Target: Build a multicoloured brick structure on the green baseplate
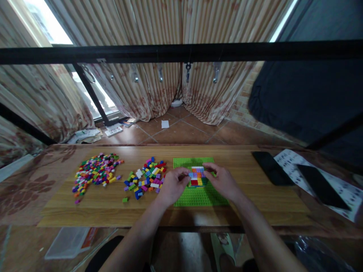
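Note:
A green studded baseplate (181, 199) lies on the wooden table, and a small multicoloured toy brick build (198, 174) stands on it. White, purple, orange, blue, red and yellow bricks show on the build's upper side. My left hand (174, 185) is closed at the left edge of the build, thumb and index finger pinched by a light blue piece. From the right, my right hand (222, 179) curls its thumb and index finger against the opposite edge. The fingers hide both sides of the build, and its lower part is hard to make out.
Two heaps of loose toy bricks, a nearer pile (154, 175) and a farther pile (96, 170), lie to the left. At right are a black tablet-like slab (272, 168), a printed sheet (287, 160) and a dark phone-like slab (323, 187). A black bar (170, 53) crosses beyond the table.

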The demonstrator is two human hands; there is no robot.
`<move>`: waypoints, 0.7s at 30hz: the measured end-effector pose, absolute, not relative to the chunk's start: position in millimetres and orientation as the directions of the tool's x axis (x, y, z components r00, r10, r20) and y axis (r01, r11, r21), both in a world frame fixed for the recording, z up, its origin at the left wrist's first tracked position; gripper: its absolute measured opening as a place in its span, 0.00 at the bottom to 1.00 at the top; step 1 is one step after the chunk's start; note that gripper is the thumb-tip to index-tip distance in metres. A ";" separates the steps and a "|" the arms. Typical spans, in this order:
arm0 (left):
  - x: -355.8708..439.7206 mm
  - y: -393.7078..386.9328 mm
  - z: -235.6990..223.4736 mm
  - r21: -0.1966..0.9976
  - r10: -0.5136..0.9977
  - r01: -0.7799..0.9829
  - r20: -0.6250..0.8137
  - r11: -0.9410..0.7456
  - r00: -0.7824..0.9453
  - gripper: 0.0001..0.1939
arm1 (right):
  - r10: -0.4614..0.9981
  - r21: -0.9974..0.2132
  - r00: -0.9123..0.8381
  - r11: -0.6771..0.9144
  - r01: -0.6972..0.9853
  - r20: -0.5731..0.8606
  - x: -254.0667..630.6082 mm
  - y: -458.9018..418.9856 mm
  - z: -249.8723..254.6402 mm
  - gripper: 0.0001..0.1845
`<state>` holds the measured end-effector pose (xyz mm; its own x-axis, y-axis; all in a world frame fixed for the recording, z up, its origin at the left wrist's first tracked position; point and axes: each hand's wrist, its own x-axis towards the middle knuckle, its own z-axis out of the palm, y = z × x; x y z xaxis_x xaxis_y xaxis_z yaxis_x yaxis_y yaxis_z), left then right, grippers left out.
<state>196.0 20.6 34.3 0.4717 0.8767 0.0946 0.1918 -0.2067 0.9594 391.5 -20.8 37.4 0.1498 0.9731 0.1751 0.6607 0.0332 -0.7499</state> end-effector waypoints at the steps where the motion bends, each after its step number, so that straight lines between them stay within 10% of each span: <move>1: 196.7 20.1 33.4 0.948 0.882 0.217 0.111 -0.232 0.457 0.07 | 0.976 -0.752 0.141 0.032 0.658 0.165 390.8 -21.0 37.3 0.17; 21: 198.7 17.8 35.0 0.947 0.926 0.278 0.044 -0.158 0.376 0.19 | 0.982 -0.738 0.134 0.011 0.675 0.136 383.5 -21.1 39.0 0.20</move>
<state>198.7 17.8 35.0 0.3759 0.9256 0.0437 0.2782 -0.1578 0.9475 383.5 -21.1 39.0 0.1336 0.9816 0.1362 0.6745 0.0106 -0.7382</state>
